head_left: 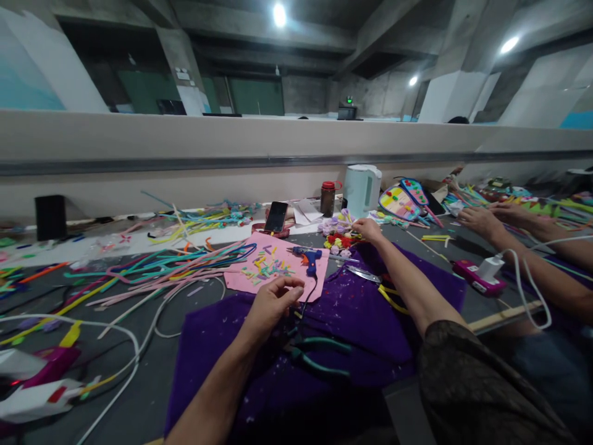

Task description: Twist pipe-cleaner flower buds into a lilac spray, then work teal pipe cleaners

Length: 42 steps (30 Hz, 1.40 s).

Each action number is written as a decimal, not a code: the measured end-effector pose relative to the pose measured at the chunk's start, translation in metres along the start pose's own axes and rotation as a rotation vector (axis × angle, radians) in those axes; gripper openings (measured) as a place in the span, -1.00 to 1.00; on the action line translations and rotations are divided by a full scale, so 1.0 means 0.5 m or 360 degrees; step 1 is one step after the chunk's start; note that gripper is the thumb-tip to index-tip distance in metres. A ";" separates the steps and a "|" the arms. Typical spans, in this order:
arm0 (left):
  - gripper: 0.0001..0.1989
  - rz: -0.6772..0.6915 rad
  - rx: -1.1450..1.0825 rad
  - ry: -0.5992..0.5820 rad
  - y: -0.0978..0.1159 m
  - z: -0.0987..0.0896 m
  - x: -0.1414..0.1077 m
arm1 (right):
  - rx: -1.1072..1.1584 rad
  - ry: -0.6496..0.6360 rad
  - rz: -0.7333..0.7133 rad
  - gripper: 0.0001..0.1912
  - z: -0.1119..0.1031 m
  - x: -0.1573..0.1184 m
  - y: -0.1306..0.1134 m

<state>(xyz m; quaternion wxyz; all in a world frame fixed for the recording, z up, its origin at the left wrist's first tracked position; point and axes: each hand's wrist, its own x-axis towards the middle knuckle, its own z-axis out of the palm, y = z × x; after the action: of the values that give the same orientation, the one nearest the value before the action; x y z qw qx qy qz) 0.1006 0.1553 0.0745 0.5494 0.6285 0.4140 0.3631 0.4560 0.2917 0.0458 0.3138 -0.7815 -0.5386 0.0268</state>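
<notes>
Purple cloth (pixel 365 327): partly covered by left forearm (pixel 220 386) | left hand (pixel 275 301): curled, grip cannot be told | right hand (pixel 369 230): held apart from left, grip obscured | red-yellow cluster (pixel 334 240): cloth's 1 o'clock | glue gun (pixel 309 256): left hand's 1 o'clock

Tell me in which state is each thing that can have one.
Glue gun: lying on pink sheet; heat unclear.
Pliers: handles spread apart.
Scissors: lying on purple cloth.
Kettle: upright.
Bottle: upright, red cap on.
Centre phone: leaning back, screen dark.
White plug: inserted in magenta power strip.
Left hand: fingers loosely curled.
Right hand: at fuzzy flowers; grip unclear.
</notes>
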 end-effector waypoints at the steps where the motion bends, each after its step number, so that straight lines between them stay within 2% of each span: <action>1: -0.71 -0.0001 0.0005 -0.0002 0.000 0.000 0.000 | -0.0053 -0.0008 0.0009 -0.72 -0.001 -0.001 0.000; 9: -0.71 -0.0009 0.0033 -0.0012 -0.001 0.001 0.000 | -0.0327 -0.0040 0.0038 -0.71 -0.019 -0.029 -0.011; 15: -0.72 0.0029 0.0032 -0.0051 -0.003 0.000 -0.002 | -0.0417 -0.0028 -0.0071 -0.71 -0.080 -0.061 -0.023; 18: -0.72 0.0042 0.0013 -0.0065 -0.001 -0.001 -0.006 | -0.0444 -0.0058 -0.0198 -0.72 -0.109 -0.103 -0.043; 20: -0.73 0.0069 -0.0003 -0.0066 0.001 -0.003 -0.007 | -0.0440 -0.0103 -0.0314 -0.75 -0.112 -0.151 -0.067; 21: -0.73 0.0087 -0.0009 -0.0061 0.002 -0.003 -0.007 | -0.0424 -0.0137 -0.0409 -0.77 -0.108 -0.180 -0.081; 24: -0.72 0.0133 -0.0012 -0.0048 0.001 -0.006 -0.002 | -0.0328 -0.0330 -0.0916 -0.80 -0.074 -0.272 -0.132; 28: -0.71 0.0098 -0.0043 -0.0028 -0.007 -0.018 0.010 | -0.0300 -0.0511 -0.1286 -0.82 -0.010 -0.357 -0.191; 31: -0.69 0.0083 -0.0061 0.0049 -0.014 -0.043 0.004 | -0.0327 -0.0441 -0.1355 -0.79 0.026 -0.382 -0.205; 34: -0.71 0.0099 -0.0004 0.0116 -0.019 -0.086 -0.022 | -0.0242 -0.0331 -0.1356 -0.76 0.045 -0.388 -0.192; 39: -0.71 0.0079 0.0036 0.0340 -0.023 -0.166 -0.075 | -0.0041 -0.0276 -0.1358 -0.74 0.057 -0.390 -0.163; 42: -0.71 0.0061 0.0010 0.0447 -0.030 -0.200 -0.088 | -0.0002 -0.0260 -0.1351 -0.74 0.059 -0.393 -0.158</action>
<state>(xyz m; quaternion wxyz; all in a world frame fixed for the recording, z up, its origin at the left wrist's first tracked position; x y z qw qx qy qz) -0.0096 0.1549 0.0727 0.4770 0.5809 0.4759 0.4566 0.2975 0.1544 0.0048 0.2528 -0.4861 -0.8354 -0.0433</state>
